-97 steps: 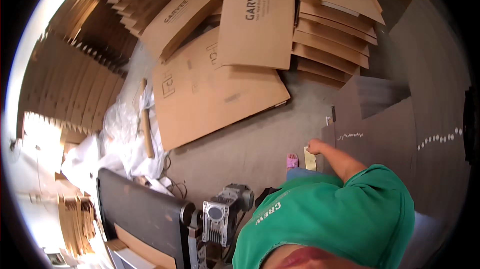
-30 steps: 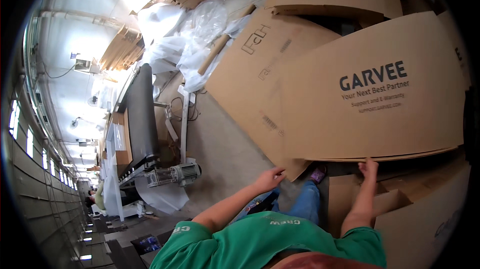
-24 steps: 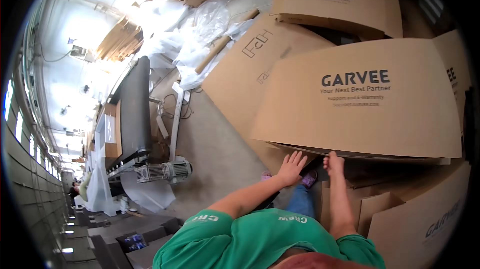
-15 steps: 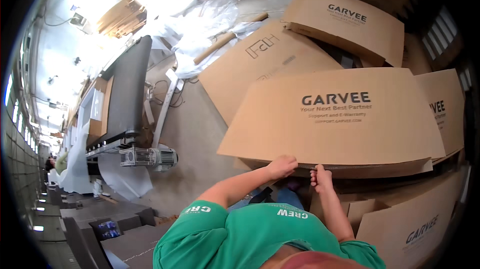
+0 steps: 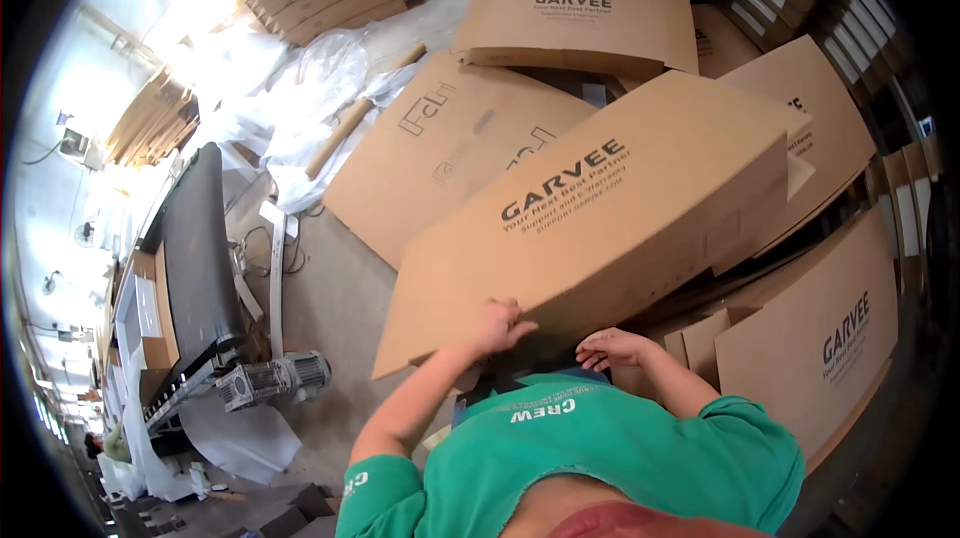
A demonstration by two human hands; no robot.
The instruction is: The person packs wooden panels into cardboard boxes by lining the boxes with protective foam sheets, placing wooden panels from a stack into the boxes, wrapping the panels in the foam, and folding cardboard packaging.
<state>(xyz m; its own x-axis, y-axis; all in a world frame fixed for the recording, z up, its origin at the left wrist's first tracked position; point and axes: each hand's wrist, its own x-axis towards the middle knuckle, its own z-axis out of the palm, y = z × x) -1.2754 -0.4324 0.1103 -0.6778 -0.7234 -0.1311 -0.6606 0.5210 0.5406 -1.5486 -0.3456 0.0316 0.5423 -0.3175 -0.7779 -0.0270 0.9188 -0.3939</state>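
Observation:
A large, flat brown cardboard box (image 5: 640, 168) with dark printing lies slantwise in front of me, its long near side facing me. At its near edge, toward the left end, my left hand (image 5: 500, 326) is closed with the thumb sticking out, and it appears to grip the cardboard there. My right hand (image 5: 612, 348) is just off the near side, fingers loosely curved and apart, with nothing in it. Shadow hides the part of the box's lower edge between my hands.
Another cardboard box (image 5: 810, 338) with raised flaps stands at right. Flat cardboard (image 5: 450, 148) and a further box (image 5: 580, 23) lie beyond. At left are a black conveyor belt (image 5: 200, 248), its motor (image 5: 275, 381) and a metal leg (image 5: 278, 278). Plastic sheeting (image 5: 300, 88) covers floor behind.
The box has swung so that its right end points away and its near side shows. My right hand has let go of the near edge and opened. My view has turned too.

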